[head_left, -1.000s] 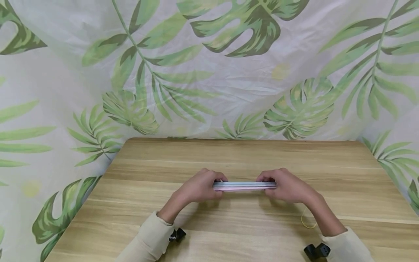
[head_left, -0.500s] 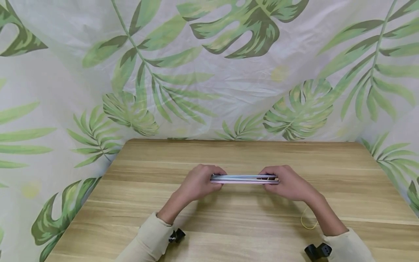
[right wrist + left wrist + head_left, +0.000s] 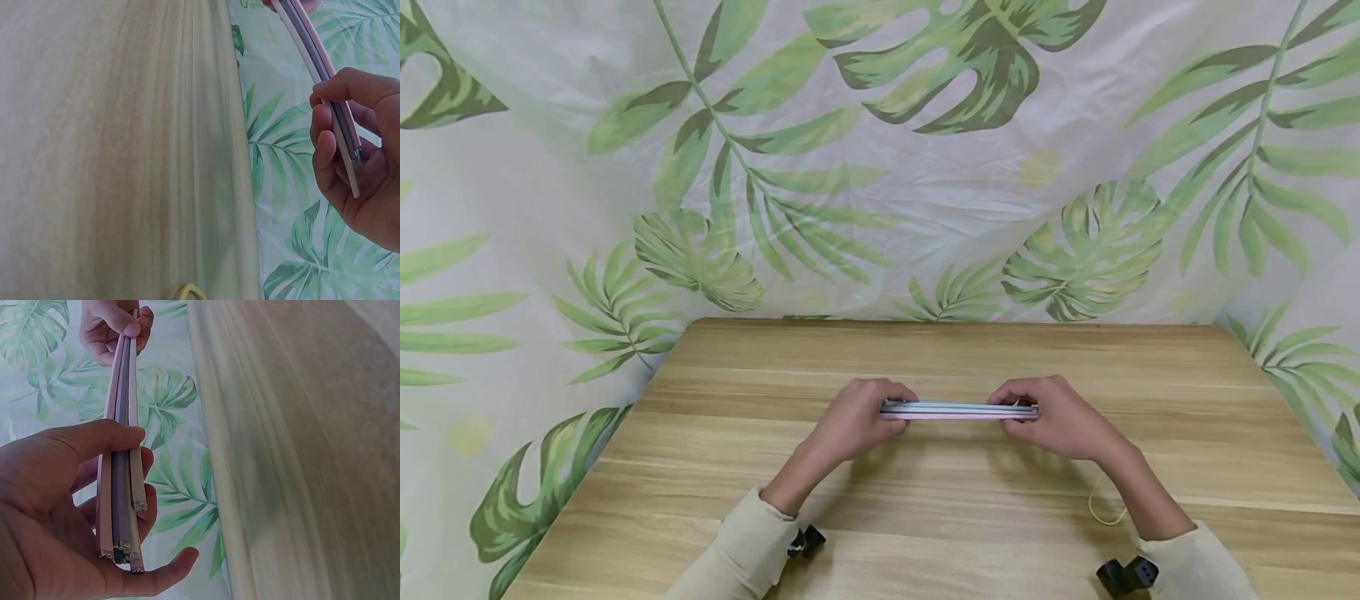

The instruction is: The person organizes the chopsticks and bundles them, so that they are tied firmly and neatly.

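Room over table [image 3: 955,354] beyond bundle [image 3: 957,411] barring middle; yellow loop [image 3: 190,288], perhaps cord, near right forearm [image 3: 1150,496]

From my head, one camera faces forward and down over the table [image 3: 940,358]; my wrist cameras [image 3: 1127,576], closer, look along the same sticks [image 3: 122,400] from opposite ends.

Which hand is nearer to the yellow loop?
Right. The right hand is just beyond the yellow loop, gripping one end of the strips; the left hand, gripping the other end, is farther to the left.
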### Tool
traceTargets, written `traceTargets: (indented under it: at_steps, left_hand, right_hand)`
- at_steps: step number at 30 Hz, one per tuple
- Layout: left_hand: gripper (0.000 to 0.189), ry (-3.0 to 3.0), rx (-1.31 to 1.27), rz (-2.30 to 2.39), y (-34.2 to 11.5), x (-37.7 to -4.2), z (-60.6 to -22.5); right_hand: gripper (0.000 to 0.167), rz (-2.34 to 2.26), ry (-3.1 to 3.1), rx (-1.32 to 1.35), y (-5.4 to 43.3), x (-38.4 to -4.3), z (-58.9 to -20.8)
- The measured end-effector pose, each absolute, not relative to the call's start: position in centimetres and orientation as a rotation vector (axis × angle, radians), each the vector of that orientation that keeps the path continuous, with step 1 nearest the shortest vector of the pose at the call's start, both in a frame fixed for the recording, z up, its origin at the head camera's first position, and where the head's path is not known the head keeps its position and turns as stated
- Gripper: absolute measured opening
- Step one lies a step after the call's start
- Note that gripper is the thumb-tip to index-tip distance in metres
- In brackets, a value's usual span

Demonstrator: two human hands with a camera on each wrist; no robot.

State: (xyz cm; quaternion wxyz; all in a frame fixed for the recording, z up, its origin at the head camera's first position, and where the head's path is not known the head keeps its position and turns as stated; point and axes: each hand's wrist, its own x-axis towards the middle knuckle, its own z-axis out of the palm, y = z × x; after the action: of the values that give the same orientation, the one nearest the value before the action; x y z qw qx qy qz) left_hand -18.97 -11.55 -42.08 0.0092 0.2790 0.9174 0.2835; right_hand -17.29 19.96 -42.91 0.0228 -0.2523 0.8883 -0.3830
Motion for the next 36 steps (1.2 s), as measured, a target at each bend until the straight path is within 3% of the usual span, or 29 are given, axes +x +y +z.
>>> traceTargets:
  at_steps: [36]
  left_hand:
    - [0.013, 2.967, 0.765, 0.877, -10.78, -18.63, -42.37]
  right_hand:
    - [0.021, -1.348, 2.741, -0.723, 19.10, -17.17, -43.36]
